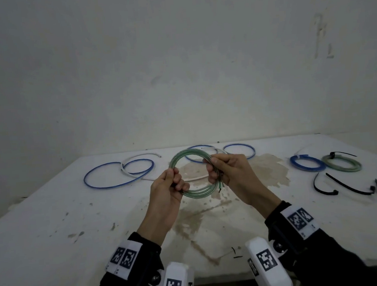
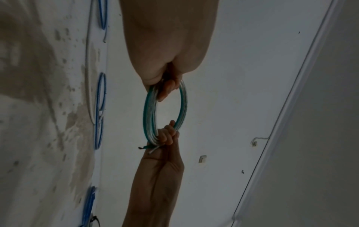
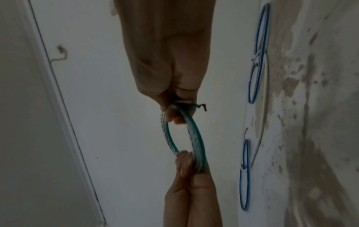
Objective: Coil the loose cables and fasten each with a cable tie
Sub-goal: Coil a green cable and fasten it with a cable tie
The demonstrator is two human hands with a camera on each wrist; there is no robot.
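A clear green cable coil [image 1: 185, 154] of several loops is held up above the table. My left hand [image 1: 174, 181] grips its left side [image 2: 148, 107], fingers curled through the ring. My right hand [image 1: 216, 167] grips the right side [image 3: 196, 132], where the frayed cable ends [image 1: 220, 188] stick out below the fingers. Loose blue cable [image 1: 109, 177] and white cable [image 1: 139, 156] loop across the far left of the table. Several black cable ties [image 1: 346, 184] lie at the right. No tie is on the held coil.
Two tied coils lie at the far right, a blue coil [image 1: 307, 163] and a green coil [image 1: 343, 163]. More blue loops [image 1: 241, 150] lie behind my hands near the wall. The white table [image 1: 55, 230] has a brown stain [image 1: 267, 170] in the middle.
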